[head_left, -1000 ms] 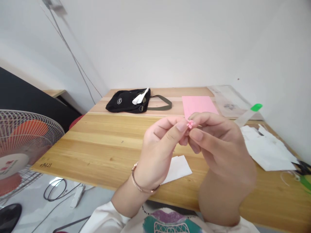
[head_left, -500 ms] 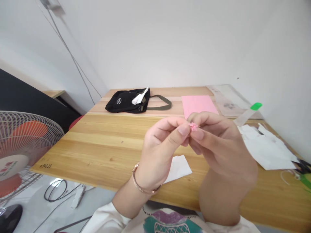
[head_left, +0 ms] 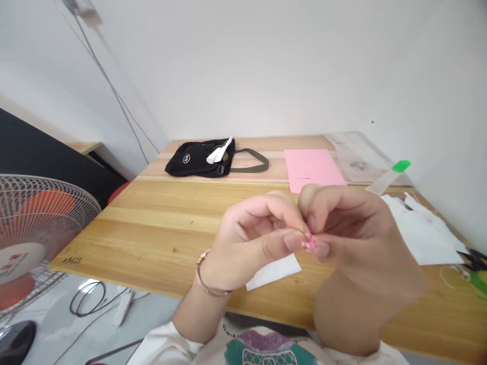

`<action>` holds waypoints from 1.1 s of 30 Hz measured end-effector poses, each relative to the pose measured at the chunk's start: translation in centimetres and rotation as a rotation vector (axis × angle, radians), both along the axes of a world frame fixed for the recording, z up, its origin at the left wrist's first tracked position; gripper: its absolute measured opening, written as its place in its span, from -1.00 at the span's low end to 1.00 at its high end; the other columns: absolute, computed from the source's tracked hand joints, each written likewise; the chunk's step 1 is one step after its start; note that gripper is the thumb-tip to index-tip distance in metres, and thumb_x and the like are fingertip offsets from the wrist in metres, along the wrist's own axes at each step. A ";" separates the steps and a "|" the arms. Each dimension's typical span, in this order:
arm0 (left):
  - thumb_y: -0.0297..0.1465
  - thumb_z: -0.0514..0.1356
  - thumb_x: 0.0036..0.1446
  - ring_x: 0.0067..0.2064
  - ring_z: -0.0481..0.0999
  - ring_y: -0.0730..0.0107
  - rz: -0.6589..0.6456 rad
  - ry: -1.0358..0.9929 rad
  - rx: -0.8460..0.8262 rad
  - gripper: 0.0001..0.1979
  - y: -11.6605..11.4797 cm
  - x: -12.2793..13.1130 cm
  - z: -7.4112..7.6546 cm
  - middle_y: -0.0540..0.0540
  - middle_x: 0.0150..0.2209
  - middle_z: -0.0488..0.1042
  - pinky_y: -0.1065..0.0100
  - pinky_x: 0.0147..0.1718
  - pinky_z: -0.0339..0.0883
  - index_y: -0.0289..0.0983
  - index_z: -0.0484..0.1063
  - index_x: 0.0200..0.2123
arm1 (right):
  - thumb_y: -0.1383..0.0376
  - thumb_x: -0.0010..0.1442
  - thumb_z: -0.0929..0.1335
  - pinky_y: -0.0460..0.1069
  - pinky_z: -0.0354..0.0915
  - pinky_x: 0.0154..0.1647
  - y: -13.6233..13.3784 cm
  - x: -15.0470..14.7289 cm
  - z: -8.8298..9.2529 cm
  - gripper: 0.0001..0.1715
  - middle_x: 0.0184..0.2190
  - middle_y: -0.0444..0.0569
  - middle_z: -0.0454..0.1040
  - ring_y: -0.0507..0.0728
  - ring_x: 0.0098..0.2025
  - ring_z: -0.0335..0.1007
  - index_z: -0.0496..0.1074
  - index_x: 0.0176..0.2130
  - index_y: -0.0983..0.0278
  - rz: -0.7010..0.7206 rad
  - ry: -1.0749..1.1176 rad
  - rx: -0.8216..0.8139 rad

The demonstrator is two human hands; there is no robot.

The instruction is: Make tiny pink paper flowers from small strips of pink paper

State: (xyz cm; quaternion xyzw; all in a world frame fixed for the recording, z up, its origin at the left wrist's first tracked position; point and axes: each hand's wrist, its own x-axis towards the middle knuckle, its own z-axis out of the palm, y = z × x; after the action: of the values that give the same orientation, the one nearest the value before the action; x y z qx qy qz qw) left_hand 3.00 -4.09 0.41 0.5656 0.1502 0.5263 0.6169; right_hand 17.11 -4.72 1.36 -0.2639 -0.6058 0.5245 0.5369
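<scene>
A small, crinkled pink piece is pinched between the fingertips of both hands, above the wooden table. My left hand, with a bracelet at its wrist, grips it from the left between thumb and forefinger. From the other side my right hand holds it with thumb and curled fingers. Below and behind the left hand lies a white paper, partly covered by that hand. A pink sheet lies flat beyond the hands.
A black bag with a strap lies at the back left. At right are a green-capped clear tube, white sheets, black scissors and a green roll. A fan stands at left.
Both hands have come lower with the pink piece, and slightly right. More of the pink sheet shows behind them. The other objects stay where they were.
</scene>
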 end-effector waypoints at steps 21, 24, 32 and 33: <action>-0.39 0.25 -0.09 -0.47 0.33 0.55 0.053 -0.094 -0.149 -0.82 0.0 0.6 -0.2 0.03 -0.54 0.29 0.47 -0.48 0.30 -0.29 0.26 -0.52 | 0.34 -0.07 0.42 -0.09 0.05 -0.68 -0.1 -0.6 -0.1 -0.92 -0.64 -0.16 0.32 -0.05 -0.62 0.12 0.51 -0.46 0.14 -0.128 0.020 0.088; -0.42 0.23 -0.06 -0.49 0.34 0.56 0.211 -0.084 -0.122 -0.87 -0.2 0.9 0.1 0.04 -0.54 0.30 0.47 -0.49 0.30 -0.28 0.28 -0.49 | 0.36 -0.05 0.40 -0.10 0.06 -0.70 0.3 -0.9 -0.3 -0.91 -0.64 -0.17 0.32 -0.06 -0.65 0.11 0.50 -0.46 0.15 -0.153 0.066 0.057; -0.45 0.21 -0.06 -0.49 0.36 0.55 0.302 -0.052 -0.126 -0.91 -0.2 1.0 0.2 0.01 -0.49 0.37 0.45 -0.46 0.32 -0.28 0.33 -0.45 | 0.26 -0.07 0.39 -0.16 -0.03 -0.79 2.1 -1.1 -0.7 -0.91 -0.65 -0.20 0.31 -0.10 -0.68 0.13 0.42 -0.53 0.22 0.089 0.216 -0.223; -0.46 0.21 -0.05 -0.48 0.36 0.55 0.289 -0.054 -0.126 -0.92 -0.2 0.9 0.1 0.01 -0.49 0.37 0.45 -0.45 0.32 -0.28 0.33 -0.45 | 0.25 -0.08 0.40 -0.17 -0.05 -0.80 2.4 -1.1 -0.8 -0.90 -0.65 -0.21 0.31 -0.10 -0.68 0.13 0.41 -0.53 0.22 0.136 0.241 -0.248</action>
State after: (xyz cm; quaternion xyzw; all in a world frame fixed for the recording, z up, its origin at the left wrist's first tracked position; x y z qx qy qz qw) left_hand 3.93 -4.26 0.55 0.4838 0.2459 0.6142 0.5729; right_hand 16.02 -2.34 0.58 -0.2219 -0.4842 0.6582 0.5321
